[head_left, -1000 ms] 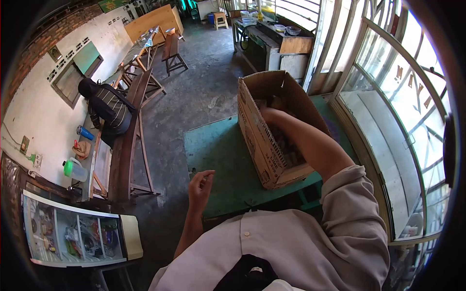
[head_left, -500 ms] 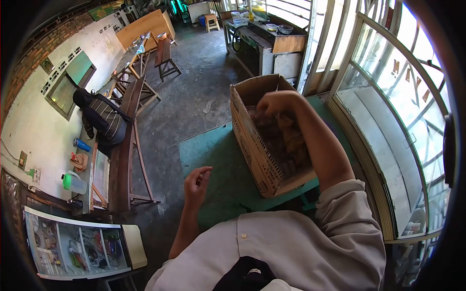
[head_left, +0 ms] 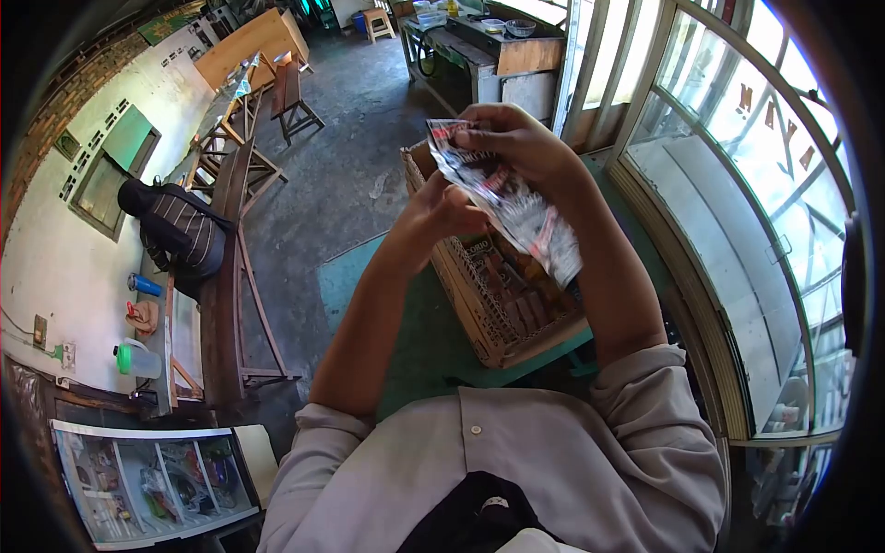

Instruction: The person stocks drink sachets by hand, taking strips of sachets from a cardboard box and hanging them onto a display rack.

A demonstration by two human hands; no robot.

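Observation:
A strip of sachets point(head_left: 498, 195), silvery with dark and red print, hangs slanted above an open cardboard box point(head_left: 461, 300). My right hand point(head_left: 525, 143) pinches its upper end. Lower on the strip's left side, my left hand point(head_left: 435, 221) is closed at its edge; some of its fingers are hidden behind it. The strip's lower end is blurred. Inside the box lie packed brown packets point(head_left: 525, 309), partly covered by my hands and the strip. The box rests on a green table point(head_left: 346, 276).
A glass display case point(head_left: 719, 212) stands close on my right. To the left are a long wooden bench point(head_left: 221, 304) and a backpack point(head_left: 184, 226). A glass-topped freezer point(head_left: 157, 479) is at lower left. A cluttered counter point(head_left: 461, 60) stands beyond the box.
My right hand has come up out of the box with the strip of sachets. My left hand has risen from beside the box to the strip. The view has shifted slightly.

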